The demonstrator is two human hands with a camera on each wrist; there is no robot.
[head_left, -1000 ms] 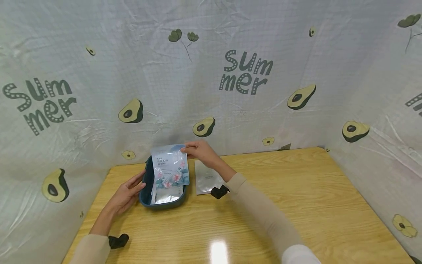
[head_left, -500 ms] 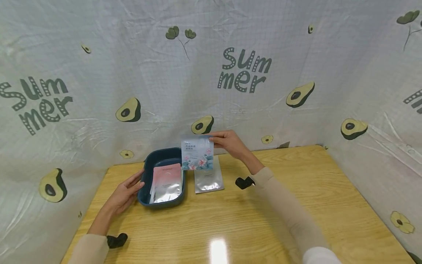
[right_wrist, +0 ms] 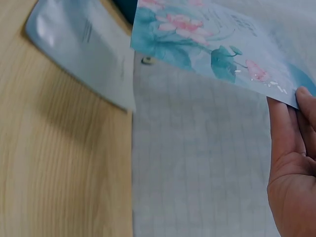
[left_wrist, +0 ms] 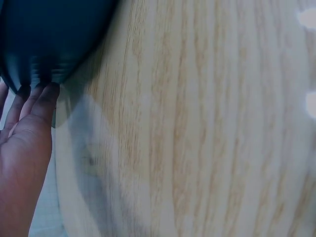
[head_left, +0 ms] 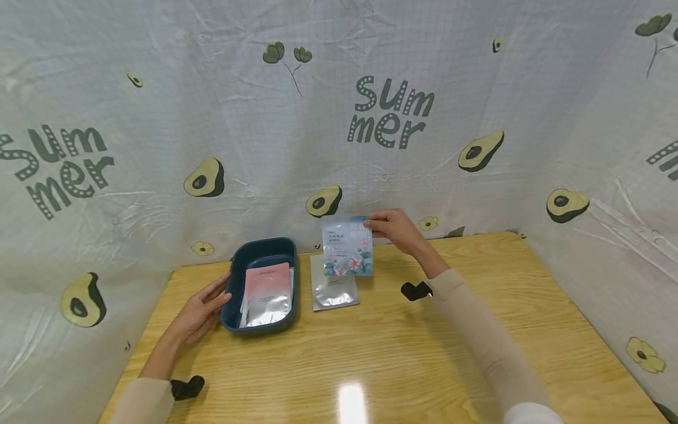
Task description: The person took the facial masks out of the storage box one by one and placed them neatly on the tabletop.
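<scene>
Over the back of the table [head_left: 296, 377]: floral packet [head_left: 346, 247] was held up with its printed face showing in the head view. It hid the upper part of the silver packet [head_left: 335, 294]; whether the two touched could not be told.

Right hand [head_left: 394, 228]: pinched the floral packet near its upper right corner, thumb against fingers; the remainder of the packet was unsupported.

Left hand [head_left: 200, 307]: fingers were extended with tips against the left side of the blue bin [head_left: 259, 331]. It appeared to be steadying the bin rather than gripping it.

Blue bin: stood upright on the table, just left of the silver packet. A pink-and-silver packet [head_left: 267, 294] lay inside, toward the front, with a pale edge of something showing beneath.

Step in hand: judged to be a one-by-one transfer of packets, with the floral packet not yet set down.

Next move: position suggested placement on the silver packet. That called for lowering the bottom edge first, lining up the sides, laying it flat, then releasing the pinch.

Caution: one-corner hold probably left the packet free to swing.
</scene>
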